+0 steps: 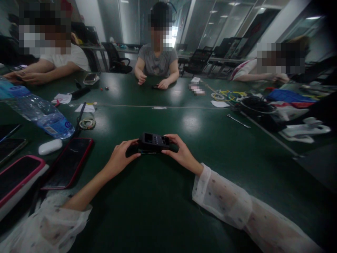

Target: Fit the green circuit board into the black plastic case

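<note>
While my left hand (123, 154) is pinching the left end of a small black device (155, 141), fingers on its far side and thumb nearer me, my right hand (181, 151) is gripping its right end the same way. I am holding the device over the middle of the green table (168, 196). To the left, a red-edged phone (68, 163) is lying near a white case (50, 147), and a wrench (238, 121) is resting at far right.
</note>
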`<state>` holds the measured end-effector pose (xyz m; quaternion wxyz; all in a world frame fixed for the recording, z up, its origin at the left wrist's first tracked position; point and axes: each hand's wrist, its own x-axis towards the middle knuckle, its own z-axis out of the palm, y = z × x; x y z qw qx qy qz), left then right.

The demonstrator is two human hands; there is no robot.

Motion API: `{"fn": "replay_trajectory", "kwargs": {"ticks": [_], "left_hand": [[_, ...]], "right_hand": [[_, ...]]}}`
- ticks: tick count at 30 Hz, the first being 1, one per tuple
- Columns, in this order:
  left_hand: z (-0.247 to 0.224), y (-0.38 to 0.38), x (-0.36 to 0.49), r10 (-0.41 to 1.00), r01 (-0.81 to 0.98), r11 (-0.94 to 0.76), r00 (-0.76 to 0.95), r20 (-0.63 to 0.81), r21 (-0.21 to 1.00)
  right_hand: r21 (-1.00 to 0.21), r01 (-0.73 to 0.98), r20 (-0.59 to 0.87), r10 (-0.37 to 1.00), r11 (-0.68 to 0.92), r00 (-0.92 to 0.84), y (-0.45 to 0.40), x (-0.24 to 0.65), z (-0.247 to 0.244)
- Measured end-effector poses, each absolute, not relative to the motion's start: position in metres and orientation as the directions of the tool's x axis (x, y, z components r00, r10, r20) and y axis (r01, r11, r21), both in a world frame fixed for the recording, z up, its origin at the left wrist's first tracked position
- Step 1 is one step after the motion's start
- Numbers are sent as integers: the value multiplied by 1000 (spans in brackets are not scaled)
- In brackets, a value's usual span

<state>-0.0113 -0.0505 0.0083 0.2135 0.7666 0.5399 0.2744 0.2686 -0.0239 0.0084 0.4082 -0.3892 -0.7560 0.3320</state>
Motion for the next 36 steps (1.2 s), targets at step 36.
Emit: {"fn": "replay_trajectory", "kwargs": {"ticks": [36], "left_hand": [[11,-52,-12,944,701,-322,289,160,636]], "right_hand": [[-715,640,429,899,280,86,0,345,-24]]}}
